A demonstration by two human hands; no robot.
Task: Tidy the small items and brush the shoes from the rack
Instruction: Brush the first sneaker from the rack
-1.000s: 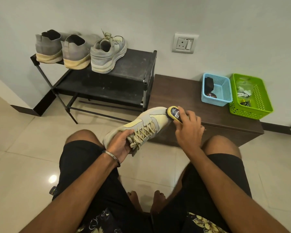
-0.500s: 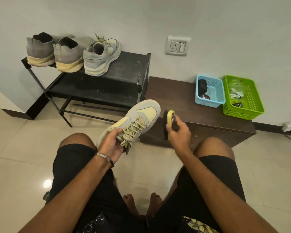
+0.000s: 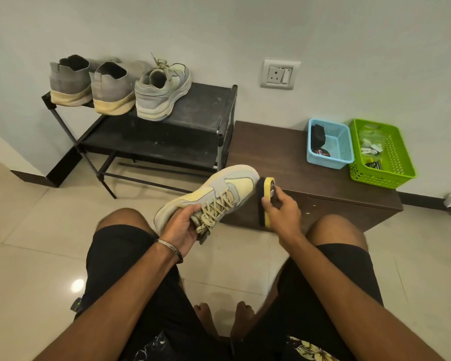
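A seated person in black shorts holds one pale yellow-and-grey sneaker [image 3: 214, 196] in front of a low brown cabinet [image 3: 284, 157], the left hand [image 3: 184, 225] wrapped around the shoe at its laces and tongue, toe tilted up toward the cabinet. The right hand [image 3: 281, 212] grips one yellow-backed brush [image 3: 265, 199] by its back, dark bristles facing the shoe and lying at the edge of its toe; whether they touch cannot be told. To the left of the cabinet and right beside it stands one black two-tier rack [image 3: 201, 110] carrying three shoes on its top shelf: two grey knit slip-ons [image 3: 89, 84] with cream soles at the far left, heels outward, and one laced grey sneaker [image 3: 162, 92] nearest the cabinet. On the cabinet's top, at its right end against the wall, sit two plastic baskets side by side and touching: a blue basket [image 3: 336, 155] holding a dark object and a round tin with a dark label, and a green basket [image 3: 391, 175] holding several small packets and pieces too small to identify. One wall socket [image 3: 279, 74] is mounted above the cabinet's left end.
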